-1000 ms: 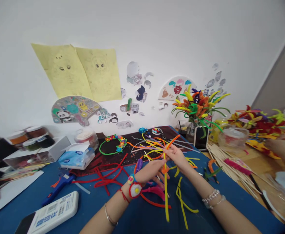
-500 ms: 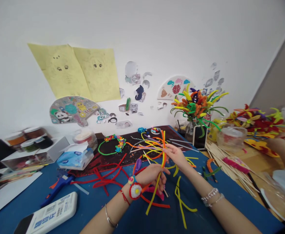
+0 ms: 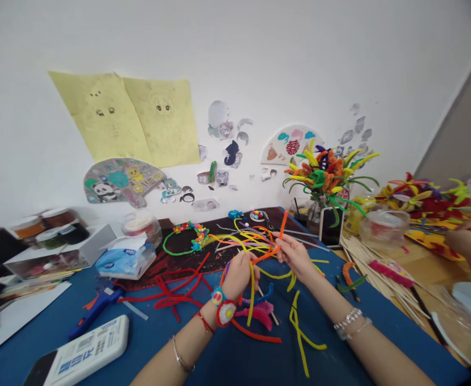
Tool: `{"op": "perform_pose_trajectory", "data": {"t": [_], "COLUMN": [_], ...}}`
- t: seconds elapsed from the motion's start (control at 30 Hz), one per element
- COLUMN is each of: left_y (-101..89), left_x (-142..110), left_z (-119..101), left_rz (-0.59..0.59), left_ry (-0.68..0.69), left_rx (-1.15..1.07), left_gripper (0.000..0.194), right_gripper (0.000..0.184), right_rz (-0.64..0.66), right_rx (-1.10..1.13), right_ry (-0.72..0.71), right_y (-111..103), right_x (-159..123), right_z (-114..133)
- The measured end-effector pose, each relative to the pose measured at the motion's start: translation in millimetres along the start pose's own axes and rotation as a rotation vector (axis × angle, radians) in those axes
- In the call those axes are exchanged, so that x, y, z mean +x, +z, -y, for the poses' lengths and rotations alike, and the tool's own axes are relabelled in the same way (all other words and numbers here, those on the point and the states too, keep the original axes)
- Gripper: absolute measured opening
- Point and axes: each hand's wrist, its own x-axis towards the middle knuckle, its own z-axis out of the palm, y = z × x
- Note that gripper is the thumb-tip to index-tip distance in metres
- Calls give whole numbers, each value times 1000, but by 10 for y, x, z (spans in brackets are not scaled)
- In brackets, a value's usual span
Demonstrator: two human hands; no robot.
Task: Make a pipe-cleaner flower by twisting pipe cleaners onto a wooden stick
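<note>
My left hand [image 3: 238, 274] is closed around a yellow pipe cleaner [image 3: 251, 292] that hangs down from its fingers. An orange pipe cleaner [image 3: 273, 244] is pinched in my right hand [image 3: 295, 256], rising to a tip near the vase and bending left to meet the yellow one. Both hands hover over a blue mat [image 3: 179, 348] strewn with red, yellow and pink pipe cleaners. A flower-shaped wristband [image 3: 223, 311] sits on my left wrist, a silver bracelet [image 3: 348, 327] on my right.
A vase of pipe-cleaner flowers [image 3: 328, 182] stands behind my right hand, beside wooden sticks [image 3: 372, 262]. At left lie a tissue pack [image 3: 125, 257], a blue glue gun [image 3: 94, 308] and a white device [image 3: 86, 351]. Another person's hand [image 3: 466, 241] is at the right edge.
My left hand has risen and closed on the yellow pipe cleaner, which now hangs shorter. The orange one has swung upward to the right in my right hand.
</note>
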Motion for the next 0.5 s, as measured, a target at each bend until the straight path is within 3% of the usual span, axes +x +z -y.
{"op": "perform_pose_trajectory", "data": {"t": [0.17,0.33,0.4,0.5], "left_y": [-134,-365,-446,-523], "left_x": [37,69,49,-19], "left_z": [-160,-326,-392,-497], "left_rz": [-205,-392,-371,-285], "left_ry": [90,333,367,367], "left_rx": [-114,-90,-115,-103], "left_gripper": [18,20,22,27], "right_gripper": [28,20,17,12], "right_rz": [-227,-494,-529,-461], "right_rx": [175,381,410,381], "right_ry": [25,-19,-42,-35], "right_y": [-242,-457,-496,-497], "right_x": [146,252,270,271], "right_z": [-181,-319,-323,-280]}}
